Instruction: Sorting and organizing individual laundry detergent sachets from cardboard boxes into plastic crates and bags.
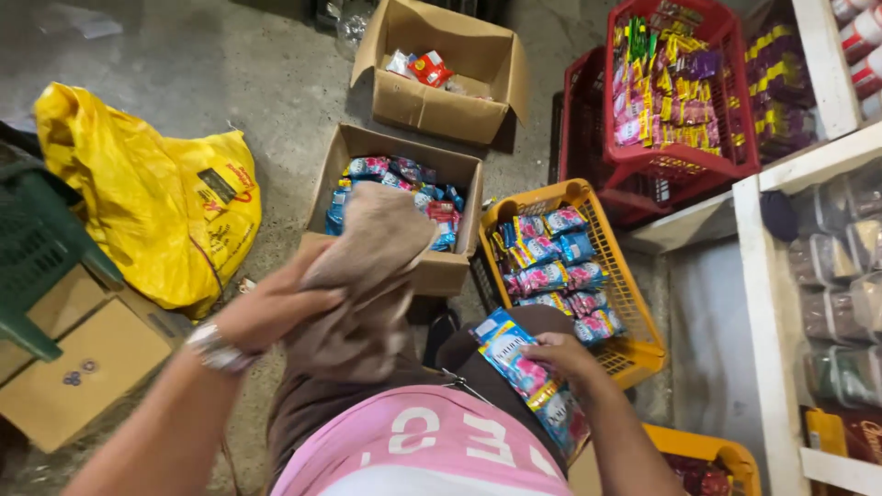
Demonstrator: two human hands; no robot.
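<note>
Wiping looks like the step in hand: the left hand (276, 308) has its fingers closed round a brown cloth (367, 276), bunched and draped over the lap, while the right hand (560, 354) holds a strip of blue and pink sachets (528, 377), fingers curled over its upper end. The strip sits above the right thigh, just inside the near edge of the orange basket (634, 354) on the floor. Its long axis runs diagonally, upper end toward the cardboard box (441, 271), lower end toward the person. Judging by this, bringing cloth and strip together would call for a short inward reach.
</note>
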